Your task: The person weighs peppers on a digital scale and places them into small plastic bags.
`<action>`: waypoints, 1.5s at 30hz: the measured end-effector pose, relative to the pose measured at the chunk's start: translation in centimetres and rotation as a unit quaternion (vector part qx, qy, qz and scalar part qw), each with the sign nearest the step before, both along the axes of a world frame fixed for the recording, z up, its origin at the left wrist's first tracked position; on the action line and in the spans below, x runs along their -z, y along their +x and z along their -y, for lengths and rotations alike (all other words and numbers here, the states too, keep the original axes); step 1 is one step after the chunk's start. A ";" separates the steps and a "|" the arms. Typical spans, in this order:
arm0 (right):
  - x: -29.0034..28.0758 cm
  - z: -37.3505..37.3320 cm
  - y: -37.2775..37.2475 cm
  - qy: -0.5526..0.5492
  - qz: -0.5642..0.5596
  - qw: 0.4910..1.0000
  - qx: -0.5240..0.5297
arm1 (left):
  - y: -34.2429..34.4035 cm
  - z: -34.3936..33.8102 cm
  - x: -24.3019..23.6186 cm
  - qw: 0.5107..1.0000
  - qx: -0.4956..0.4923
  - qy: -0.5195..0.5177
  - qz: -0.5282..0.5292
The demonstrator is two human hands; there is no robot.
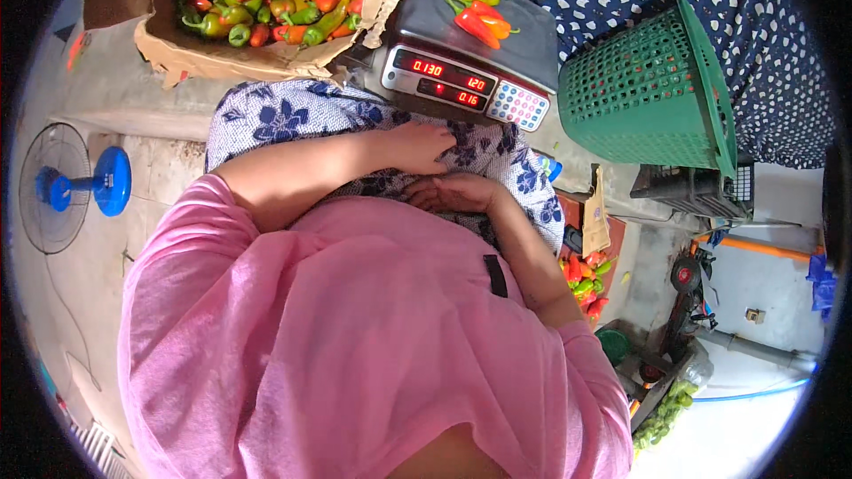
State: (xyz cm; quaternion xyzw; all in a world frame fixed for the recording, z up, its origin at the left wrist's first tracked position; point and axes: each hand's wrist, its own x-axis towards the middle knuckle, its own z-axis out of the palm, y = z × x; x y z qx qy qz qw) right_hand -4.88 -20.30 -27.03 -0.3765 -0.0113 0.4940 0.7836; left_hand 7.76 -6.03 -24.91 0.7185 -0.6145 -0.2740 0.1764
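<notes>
Scale [528,49] loaded with peppers [479,19]; both hands lowered to the lap.
The left hand [419,147] and right hand [457,192] rest on a flower-patterned cloth [284,120], fingers loosely bent. Left of the scale sits a cardboard box [253,63] of red, orange and green peppers; to its right, a green perforated basket [630,93].

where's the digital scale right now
In the head view, the digital scale sits at the top, right of centre, beyond the left hand, between the cardboard box to its left and the green basket to its right.
</notes>
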 end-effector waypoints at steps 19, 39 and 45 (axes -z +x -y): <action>-2.4 -1.0 0.0 -0.139 0.023 0.989 0.041 | 6.9 -7.4 -17.3 0.976 -0.010 -0.183 -0.119; 0.0 0.3 0.5 -0.034 0.031 0.999 -0.010 | 24.0 -11.0 -9.1 0.966 -0.246 0.067 0.050; 0.9 0.6 0.0 -0.055 0.047 0.997 0.005 | 26.4 -13.1 -11.1 0.958 -0.236 0.083 -0.139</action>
